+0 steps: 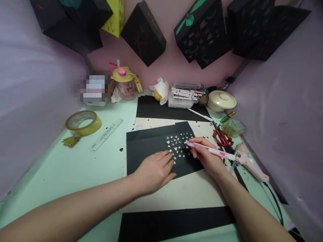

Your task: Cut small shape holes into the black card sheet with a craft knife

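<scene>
A black paper sheet (148, 144) lies at the middle of the table, with small stars, hearts and triangles showing white across its right part. My left hand (156, 169) rests flat on the sheet, fingers stretched out beside the lower left of these shapes. Held like a pen in my right hand (205, 156) is a pink and white craft knife (217, 152), its front end over the upper right of the shapes. The blade tip is too small to make out. Under the sheet is a pale board (181, 196).
Red scissors (223, 137) and a pink glue gun (252, 166) with a cable lie at the right. A clear ruler (106, 135) and a tape roll (83, 123) are at the left. Behind stand a jug (126, 88), a marker box (183, 101) and a lidded bowl (222, 101).
</scene>
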Demonstrator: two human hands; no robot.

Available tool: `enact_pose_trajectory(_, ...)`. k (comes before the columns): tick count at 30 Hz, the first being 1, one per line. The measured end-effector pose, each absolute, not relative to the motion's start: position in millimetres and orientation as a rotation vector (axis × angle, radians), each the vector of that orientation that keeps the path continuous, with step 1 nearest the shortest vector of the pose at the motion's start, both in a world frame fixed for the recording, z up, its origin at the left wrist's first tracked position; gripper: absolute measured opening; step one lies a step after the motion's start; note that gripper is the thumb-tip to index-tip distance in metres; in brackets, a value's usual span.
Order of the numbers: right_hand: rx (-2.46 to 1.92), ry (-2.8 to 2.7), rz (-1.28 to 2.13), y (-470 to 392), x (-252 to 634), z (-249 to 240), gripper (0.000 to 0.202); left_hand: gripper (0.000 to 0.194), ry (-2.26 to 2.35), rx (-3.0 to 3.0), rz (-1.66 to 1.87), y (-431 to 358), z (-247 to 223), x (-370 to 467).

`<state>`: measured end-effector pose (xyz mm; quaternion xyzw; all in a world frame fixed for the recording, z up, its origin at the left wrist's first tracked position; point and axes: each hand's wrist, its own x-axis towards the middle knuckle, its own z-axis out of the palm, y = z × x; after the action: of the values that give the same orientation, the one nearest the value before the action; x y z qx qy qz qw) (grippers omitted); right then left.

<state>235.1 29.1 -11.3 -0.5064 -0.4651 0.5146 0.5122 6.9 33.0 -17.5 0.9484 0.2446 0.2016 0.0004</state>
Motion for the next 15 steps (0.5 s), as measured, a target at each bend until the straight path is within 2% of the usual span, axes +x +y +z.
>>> enact_pose_trajectory(8,-1.334,-1.253,1.196,24,237,-7,0.021,0.036,0.751,2.975,0.605,34,-17,7)
enact_pose_trajectory(15,-0.923,-0.987,1.683,18,222,-4,0.023,0.035,0.756,2.982,0.626,33,-16,8)
